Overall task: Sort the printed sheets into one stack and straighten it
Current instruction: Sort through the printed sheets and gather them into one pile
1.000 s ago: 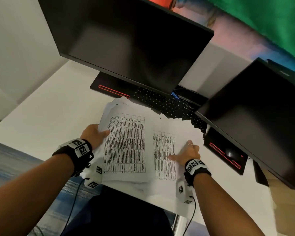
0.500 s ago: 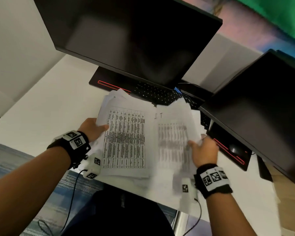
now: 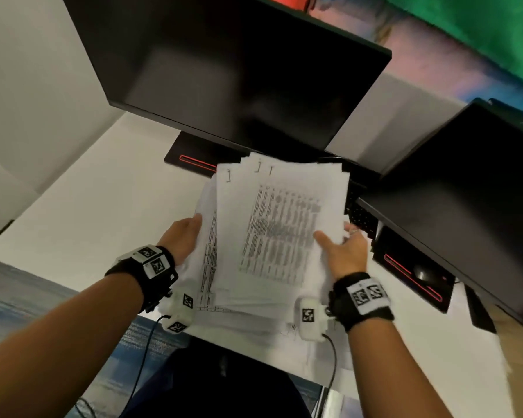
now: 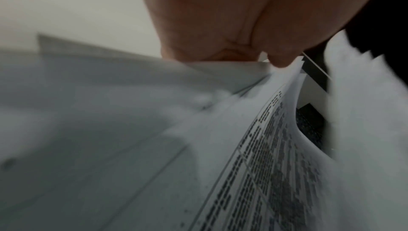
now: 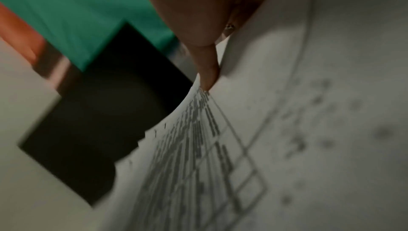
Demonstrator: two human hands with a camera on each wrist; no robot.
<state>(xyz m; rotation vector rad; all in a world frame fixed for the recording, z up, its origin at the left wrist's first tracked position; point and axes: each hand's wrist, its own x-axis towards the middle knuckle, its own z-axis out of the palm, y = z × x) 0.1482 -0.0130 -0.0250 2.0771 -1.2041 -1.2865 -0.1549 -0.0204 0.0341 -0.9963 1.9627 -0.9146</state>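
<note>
With the right hand (image 3: 343, 251) pinching one edge of the sheets (image 3: 272, 233) and the left hand (image 3: 181, 239) gripping the other, raised over the bench (image 3: 82, 206), loosen both grips slightly and tap the ragged bundle's lower edge down square.

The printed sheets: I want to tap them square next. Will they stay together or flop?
Likely floppy: the printed sheets bow between the left hand and right hand. Probably slippery too: their top edges are fanned unevenly.
</note>
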